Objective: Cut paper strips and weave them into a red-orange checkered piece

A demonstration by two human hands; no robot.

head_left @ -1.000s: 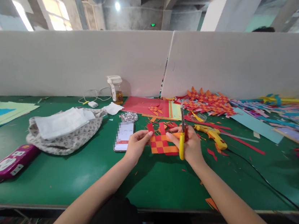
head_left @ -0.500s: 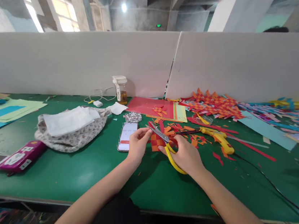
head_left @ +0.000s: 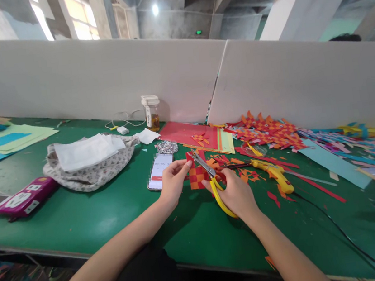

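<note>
Between thumb and fingers, my left hand (head_left: 173,182) pinches a woven red-and-orange checkered paper piece (head_left: 198,178) by its upper left part. My right hand (head_left: 237,192) is closed round the yellow handles of a pair of scissors (head_left: 208,169). The blades point up and left, lying over the paper's upper edge close to my left fingertips; whether they cut into it I cannot tell. Just behind my left hand lies a phone (head_left: 160,167) with a timer on its screen. Orange and red paper scraps (head_left: 251,175) are scattered right of the scissors.
A yellow glue gun (head_left: 274,175) with a black cord lies to the right. Behind it is a heap of woven red-orange pieces (head_left: 266,130). Red sheets (head_left: 190,133) and a spray-topped bottle (head_left: 152,113) stand near the partition. Leftward are a patterned cloth bag (head_left: 92,177) and a purple case (head_left: 27,197).
The scissors and my right hand have shifted slightly right and down, the blades drawing back from my left fingertips. More of the checkered paper shows; my left hand has barely moved.
</note>
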